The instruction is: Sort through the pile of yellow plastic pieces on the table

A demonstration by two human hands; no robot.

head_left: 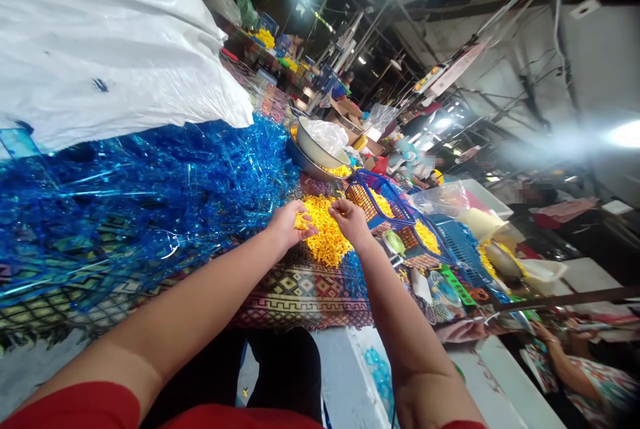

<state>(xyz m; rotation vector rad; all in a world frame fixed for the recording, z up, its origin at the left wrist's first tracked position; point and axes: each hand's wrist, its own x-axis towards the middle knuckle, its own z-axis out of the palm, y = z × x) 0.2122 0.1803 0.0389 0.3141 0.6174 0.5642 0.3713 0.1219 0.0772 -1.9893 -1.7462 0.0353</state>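
A heap of small yellow pieces [327,242], perhaps plastic, lies on the patterned cloth [300,292] in front of me. My left hand [291,223] is at the heap's left side, its fingers curled around a few of those yellow pieces. Over the right side of the heap, my right hand [350,219] has thumb and fingertips pinched together. Whatever is between those fingertips is too small to make out. A big pile of shiny blue translucent plastic parts [200,182] spreads to the left of my left hand.
A white sack [110,42] rests above the blue pile. Beyond the heap stand nested bowls [313,152] with yellow pieces. Blue baskets [383,199] holding more yellow pieces stand to the right, near a green tray [457,285]. Another person's arm [565,362] shows at lower right.
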